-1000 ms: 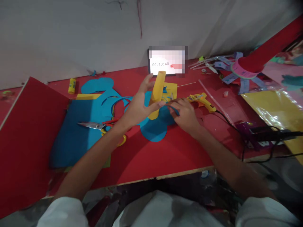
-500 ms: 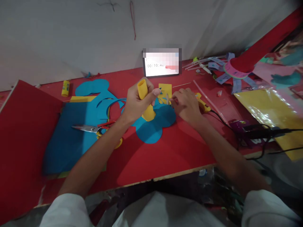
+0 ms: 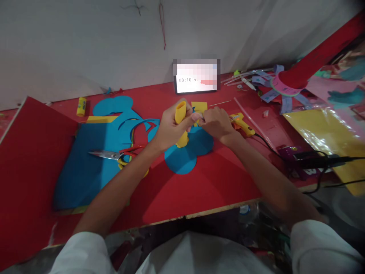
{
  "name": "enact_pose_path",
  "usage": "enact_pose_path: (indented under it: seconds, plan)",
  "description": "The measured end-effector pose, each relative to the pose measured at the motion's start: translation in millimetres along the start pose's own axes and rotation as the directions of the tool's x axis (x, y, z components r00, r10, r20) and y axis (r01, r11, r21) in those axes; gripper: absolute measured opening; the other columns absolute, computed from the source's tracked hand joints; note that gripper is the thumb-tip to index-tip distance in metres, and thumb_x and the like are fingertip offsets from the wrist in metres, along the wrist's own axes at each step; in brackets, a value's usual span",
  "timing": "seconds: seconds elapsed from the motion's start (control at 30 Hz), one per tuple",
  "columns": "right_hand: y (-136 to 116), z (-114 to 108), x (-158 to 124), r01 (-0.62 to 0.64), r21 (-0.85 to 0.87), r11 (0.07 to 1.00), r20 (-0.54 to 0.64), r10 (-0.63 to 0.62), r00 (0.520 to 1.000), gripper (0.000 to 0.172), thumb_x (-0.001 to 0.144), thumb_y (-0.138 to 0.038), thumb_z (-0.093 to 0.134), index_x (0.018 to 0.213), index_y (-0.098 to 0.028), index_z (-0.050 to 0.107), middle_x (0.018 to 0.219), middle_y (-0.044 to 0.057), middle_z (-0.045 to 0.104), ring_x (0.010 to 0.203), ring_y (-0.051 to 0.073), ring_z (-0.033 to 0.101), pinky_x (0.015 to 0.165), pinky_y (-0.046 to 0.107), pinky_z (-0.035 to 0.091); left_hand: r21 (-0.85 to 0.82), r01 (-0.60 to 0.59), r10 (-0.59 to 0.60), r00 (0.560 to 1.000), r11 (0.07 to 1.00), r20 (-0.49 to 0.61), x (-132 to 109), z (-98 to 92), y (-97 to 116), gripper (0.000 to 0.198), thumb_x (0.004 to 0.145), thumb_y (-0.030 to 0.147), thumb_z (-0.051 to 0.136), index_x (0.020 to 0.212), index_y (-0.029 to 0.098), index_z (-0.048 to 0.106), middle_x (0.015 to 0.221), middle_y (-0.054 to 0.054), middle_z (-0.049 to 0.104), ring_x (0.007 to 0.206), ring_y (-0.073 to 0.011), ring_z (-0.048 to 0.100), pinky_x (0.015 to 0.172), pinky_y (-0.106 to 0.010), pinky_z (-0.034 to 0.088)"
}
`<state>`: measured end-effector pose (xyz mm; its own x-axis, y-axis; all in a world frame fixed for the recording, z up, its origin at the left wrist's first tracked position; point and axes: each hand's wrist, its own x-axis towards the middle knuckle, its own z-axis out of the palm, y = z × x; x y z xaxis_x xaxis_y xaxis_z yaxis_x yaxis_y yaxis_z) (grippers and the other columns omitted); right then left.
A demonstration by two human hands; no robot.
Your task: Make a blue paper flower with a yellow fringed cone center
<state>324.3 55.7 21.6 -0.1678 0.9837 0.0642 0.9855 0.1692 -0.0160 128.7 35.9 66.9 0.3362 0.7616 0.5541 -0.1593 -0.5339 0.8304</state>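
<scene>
My left hand (image 3: 171,129) is wrapped round a yellow rolled tube (image 3: 180,113), held upright and slightly tilted with its open end up. Fingers curled together, my right hand (image 3: 217,123) meets the left thumb just right of the tube. Whatever lies between its fingertips is hidden. Under both hands lies a blue lobed cut-out (image 3: 180,160) on the red tabletop (image 3: 216,182). A small yellow piece (image 3: 199,105) with cut edges shows just behind the hands. The yellow glue gun (image 3: 242,125) rests right of my right hand.
Scissors (image 3: 107,154) lie on a blue sheet (image 3: 82,171) at left, near curved blue offcuts (image 3: 122,125) and a glue stick (image 3: 81,107). A screen with a timer (image 3: 195,82) leans on the wall. A purple box (image 3: 293,156), black cables and a yellow packet (image 3: 319,129) are at right.
My right hand has moved left and its fingers have closed up against the left thumb. My left hand has shifted slightly right with the tube. More of the glue gun shows.
</scene>
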Motion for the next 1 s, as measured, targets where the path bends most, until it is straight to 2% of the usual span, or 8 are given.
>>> enact_pose_path:
  seconds: [0.1, 0.3, 0.47, 0.6, 0.7, 0.77, 0.87, 1.0]
  plan:
    - [1, -3, 3, -0.038, 0.049, 0.998, -0.023, 0.039, 0.999, 0.032, 0.106, -0.028, 0.051, 0.108, -0.008, 0.075, 0.113, 0.024, 0.078, 0.105, 0.034, 0.065, 0.087, 0.043, 0.043, 0.0, 0.032, -0.032, 0.999, 0.999, 0.01, 1, 0.3, 0, 0.056, 0.092, 0.068, 0.079, 0.079, 0.023, 0.049, 0.061, 0.006, 0.05, 0.049, -0.0085, 0.048, 0.048, -0.025, 0.043]
    - [3, -23, -1, -0.106, 0.184, 0.977, -0.206, 0.144, 0.968, 0.021, 0.107, -0.027, 0.048, 0.115, -0.018, 0.065, 0.117, 0.015, 0.072, 0.105, 0.03, 0.065, 0.086, 0.039, 0.045, -0.007, 0.039, -0.039, 0.999, 0.999, 0.009, 2, -0.4, -2, 0.054, 0.095, 0.067, 0.075, 0.079, 0.023, 0.049, 0.058, 0.006, 0.05, 0.049, -0.0073, 0.047, 0.047, -0.023, 0.041]
    - [7, -29, -22, 0.052, 0.394, 0.918, -0.315, 0.082, 0.946, 0.027, 0.112, -0.04, 0.044, 0.104, -0.025, 0.064, 0.105, 0.011, 0.071, 0.098, 0.028, 0.064, 0.085, 0.04, 0.048, 0.009, 0.026, -0.026, 1.0, 1.0, -0.007, 4, -3.1, 1, 0.054, 0.096, 0.066, 0.075, 0.078, 0.023, 0.049, 0.058, 0.005, 0.051, 0.049, -0.0079, 0.048, 0.047, -0.023, 0.041]
    - [2, -24, -38, 0.209, 0.644, 0.735, -0.396, 0.087, 0.914, 0.026, 0.108, -0.045, 0.056, 0.09, -0.027, 0.061, 0.091, 0.007, 0.072, 0.077, 0.023, 0.063, 0.077, 0.04, 0.05, 0.027, 0.048, -0.048, 0.999, 0.998, -0.002, 3, -3.1, 0, 0.055, 0.094, 0.069, 0.075, 0.077, 0.023, 0.05, 0.057, 0.005, 0.052, 0.049, -0.0083, 0.048, 0.047, -0.024, 0.042]
    - [-5, -19, -44, 0.246, 0.763, 0.597, -0.374, 0.099, 0.922, 0.031, 0.105, -0.049, 0.061, 0.085, -0.027, 0.059, 0.085, 0.005, 0.072, 0.069, 0.02, 0.061, 0.07, 0.038, 0.05, 0.034, 0.072, -0.072, 0.997, 0.997, -0.012, 2, -3.3, -2, 0.057, 0.091, 0.071, 0.077, 0.076, 0.023, 0.05, 0.058, 0.005, 0.053, 0.049, -0.0088, 0.049, 0.047, -0.025, 0.042]
    - [-8, -16, -46, 0.242, 0.8, 0.55, -0.339, 0.08, 0.937, 0.034, 0.104, -0.053, 0.062, 0.083, -0.026, 0.059, 0.082, 0.004, 0.072, 0.068, 0.019, 0.062, 0.068, 0.037, 0.05, 0.031, 0.079, -0.078, 0.997, 0.996, -0.014, 2, -3.6, -2, 0.058, 0.09, 0.071, 0.079, 0.076, 0.023, 0.05, 0.058, 0.005, 0.053, 0.05, -0.009, 0.05, 0.048, -0.025, 0.042]
    - [-10, -13, -48, 0.24, 0.801, 0.548, -0.298, 0.018, 0.954, 0.039, 0.102, -0.057, 0.064, 0.079, -0.026, 0.06, 0.077, 0.003, 0.073, 0.067, 0.02, 0.062, 0.069, 0.037, 0.05, 0.048, 0.069, -0.069, 0.998, 0.996, -0.013, 3, -3.6, 0, 0.057, 0.09, 0.072, 0.078, 0.077, 0.023, 0.051, 0.057, 0.005, 0.053, 0.049, -0.009, 0.05, 0.048, -0.025, 0.042]
    - [-14, -9, -49, 0.269, 0.794, 0.545, -0.263, -0.09, 0.961, 0.041, 0.103, -0.06, 0.062, 0.081, -0.025, 0.062, 0.082, 0.004, 0.077, 0.072, 0.021, 0.065, 0.076, 0.037, 0.052, 0.053, 0.054, -0.053, 0.998, 0.997, -0.018, 7, -1.9, 3, 0.057, 0.091, 0.073, 0.076, 0.077, 0.024, 0.05, 0.059, 0.006, 0.051, 0.048, -0.009, 0.051, 0.047, -0.025, 0.044]
